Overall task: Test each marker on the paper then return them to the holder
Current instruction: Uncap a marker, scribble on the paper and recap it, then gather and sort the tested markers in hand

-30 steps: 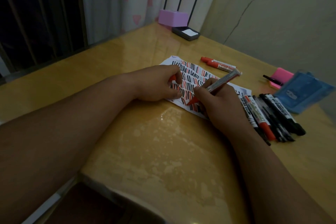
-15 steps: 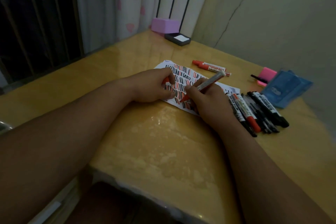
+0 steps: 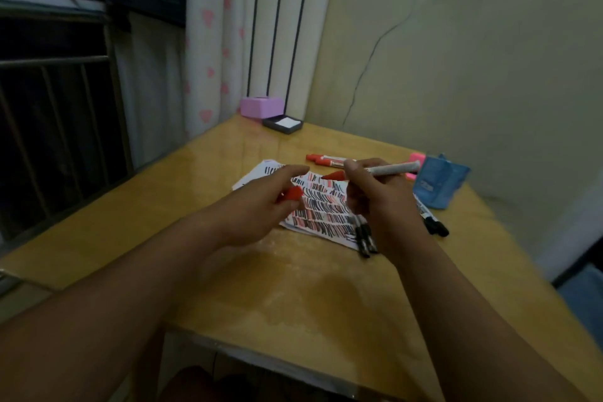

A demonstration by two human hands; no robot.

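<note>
My right hand [image 3: 375, 196] grips an uncapped red marker [image 3: 378, 170], raised above the paper with its red tip pointing left. My left hand [image 3: 261, 202] holds the marker's red cap [image 3: 291, 194] between curled fingers, its index finger stretched toward the tip. The white paper [image 3: 319, 206] lies under both hands, covered in rows of black and red strokes. A blue holder pouch [image 3: 435, 183] stands at the right. Two red markers [image 3: 326, 159] lie beyond the paper. Several black markers [image 3: 365, 238] lie by my right wrist, partly hidden by it.
A purple box [image 3: 261, 107] and a dark tray with white paper [image 3: 283, 124] sit at the table's far corner by the curtain. A pink object [image 3: 416, 160] lies behind the pouch. The table's [image 3: 293, 297] right edge runs close past the pouch; a window grille is at left.
My right hand has lifted the red marker off the paper. My left hand has risen from the sheet with the cap. The camera has tilted up.
</note>
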